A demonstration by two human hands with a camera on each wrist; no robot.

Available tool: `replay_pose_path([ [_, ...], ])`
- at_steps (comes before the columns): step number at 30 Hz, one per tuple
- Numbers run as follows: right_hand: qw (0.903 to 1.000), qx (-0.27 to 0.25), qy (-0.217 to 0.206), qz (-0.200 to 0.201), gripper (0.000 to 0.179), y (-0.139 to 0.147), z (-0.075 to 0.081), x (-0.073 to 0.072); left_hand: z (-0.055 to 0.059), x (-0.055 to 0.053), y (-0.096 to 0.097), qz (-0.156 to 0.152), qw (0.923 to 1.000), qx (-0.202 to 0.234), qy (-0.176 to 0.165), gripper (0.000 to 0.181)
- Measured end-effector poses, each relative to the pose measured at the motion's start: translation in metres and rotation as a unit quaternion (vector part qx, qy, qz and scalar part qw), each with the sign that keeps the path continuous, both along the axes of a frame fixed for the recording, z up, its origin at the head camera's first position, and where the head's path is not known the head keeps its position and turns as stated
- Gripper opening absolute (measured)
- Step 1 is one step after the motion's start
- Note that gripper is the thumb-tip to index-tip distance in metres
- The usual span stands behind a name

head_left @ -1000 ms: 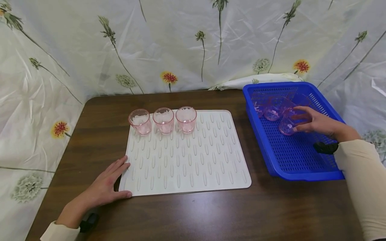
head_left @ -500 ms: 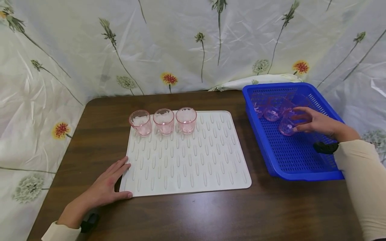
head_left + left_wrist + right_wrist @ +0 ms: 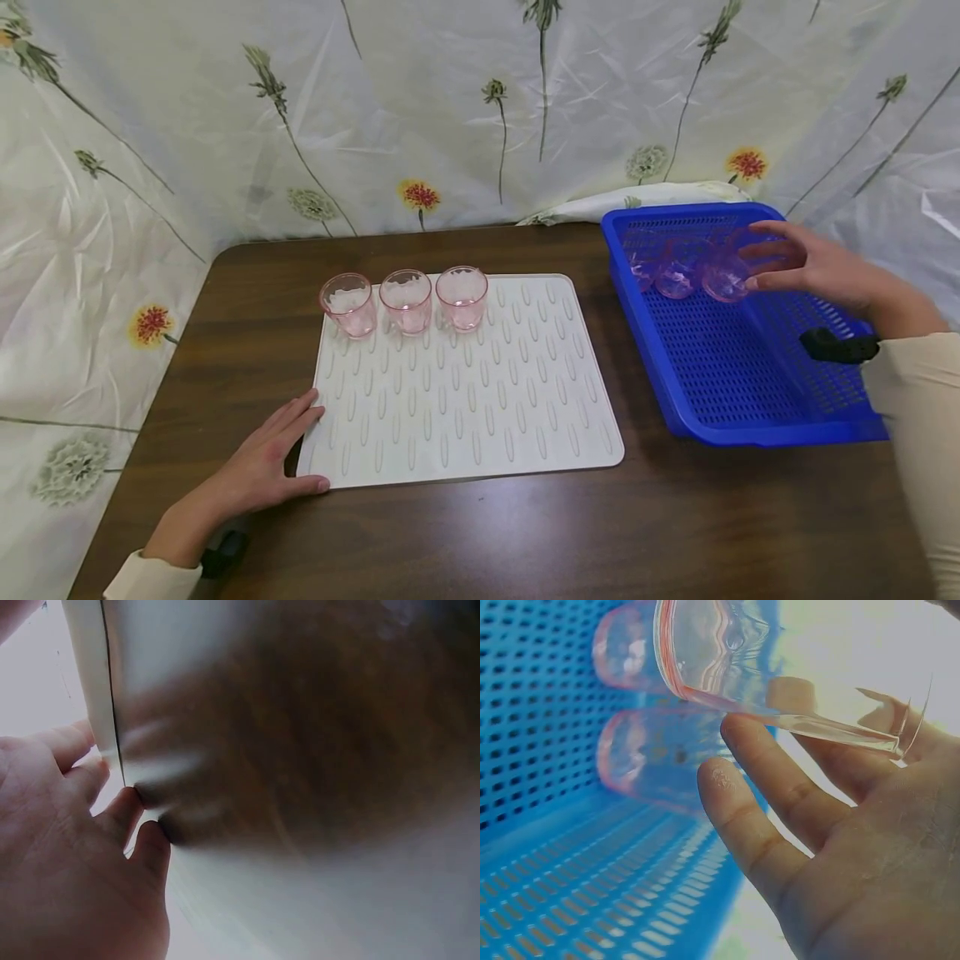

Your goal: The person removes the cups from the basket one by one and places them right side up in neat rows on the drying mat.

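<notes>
In the head view my right hand [image 3: 828, 271] grips a clear pink drinking glass [image 3: 723, 279] over the far part of the blue plastic basket [image 3: 678, 392]. The right wrist view has the glass [image 3: 712, 645] between thumb and fingers, tilted. Two more pink glasses are inside the basket, one [image 3: 677, 275] just left of the held glass and one [image 3: 642, 271] by the left wall. My left hand [image 3: 258, 467] rests on the left edge of a white ridged mat [image 3: 465, 400], fingers extended. Three pink glasses [image 3: 406, 304] stand in a row along the mat's far edge.
The mat and basket sit on a dark brown wooden table [image 3: 480, 533]. A flowered plastic sheet [image 3: 420, 108] hangs behind and at both sides, and a fold of it lies by the basket's far rim. Perforated basket walls [image 3: 532, 712] surround the glasses.
My right hand has moved up and away in the head view, lifting the glass from the basket's floor toward the far right. My left hand and the three glasses on the mat stay put.
</notes>
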State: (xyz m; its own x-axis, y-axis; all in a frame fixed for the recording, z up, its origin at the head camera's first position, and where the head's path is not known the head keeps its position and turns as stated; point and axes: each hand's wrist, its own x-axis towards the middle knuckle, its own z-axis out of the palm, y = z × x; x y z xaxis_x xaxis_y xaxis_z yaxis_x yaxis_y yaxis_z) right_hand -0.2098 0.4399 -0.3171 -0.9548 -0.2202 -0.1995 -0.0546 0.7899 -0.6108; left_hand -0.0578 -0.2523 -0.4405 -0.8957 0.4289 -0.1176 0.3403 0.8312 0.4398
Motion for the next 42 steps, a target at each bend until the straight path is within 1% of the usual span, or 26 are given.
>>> replay_pose_path([
  [5, 0.9997, -0.001, 0.023, 0.004, 0.078, -0.01, 0.013, 0.002, 0.0, 0.0, 0.0, 0.001, 1.0, 0.0, -0.005, 0.096],
  [9, 0.9992, 0.006, 0.039, 0.002, 0.08, -0.025, 0.023, 0.003, 0.0, 0.0, 0.0, 0.002, 1.0, 0.001, -0.004, 0.096],
  [12, 0.9988, 0.0, 0.049, 0.002, 0.082, -0.042, 0.03, 0.003, 0.0, 0.0, 0.0, 0.003, 1.0, -0.001, -0.004, 0.096],
  [14, 0.9983, -0.007, 0.058, 0.003, 0.084, -0.054, 0.035, 0.003, 0.0, 0.0, 0.0, 0.005, 0.9999, -0.003, -0.009, 0.097],
  [18, 0.9977, -0.004, 0.067, 0.01, 0.084, -0.079, 0.044, 0.002, 0.0, 0.0, 0.0, 0.009, 0.9998, -0.002, -0.019, 0.097],
  [21, 0.9979, 0.005, 0.061, 0.021, 0.086, -0.097, 0.049, 0.002, 0.0, 0.0, 0.0, 0.008, 0.9998, -0.001, -0.018, 0.097],
  [24, 0.9977, -0.002, 0.058, 0.034, 0.086, -0.114, 0.053, 0.002, -0.001, 0.001, 0.0, 0.006, 0.9999, -0.002, -0.014, 0.097],
  [29, 0.9969, -0.008, 0.057, 0.053, 0.086, -0.14, 0.054, 0.0, 0.0, 0.0, 0.0, 0.007, 0.9999, -0.003, -0.013, 0.097],
  [33, 0.9968, -0.011, 0.045, 0.065, 0.088, -0.159, 0.051, -0.004, 0.001, 0.0, 0.0, 0.007, 0.9999, -0.005, -0.012, 0.097],
  [38, 0.9961, -0.016, 0.03, 0.081, 0.089, -0.178, 0.045, -0.009, 0.002, 0.0, 0.001, 0.01, 0.9998, -0.007, -0.017, 0.097],
  [42, 0.9942, -0.007, 0.035, 0.101, 0.087, -0.192, 0.036, -0.014, 0.002, 0.0, 0.001, 0.01, 0.9998, -0.006, -0.017, 0.097],
])
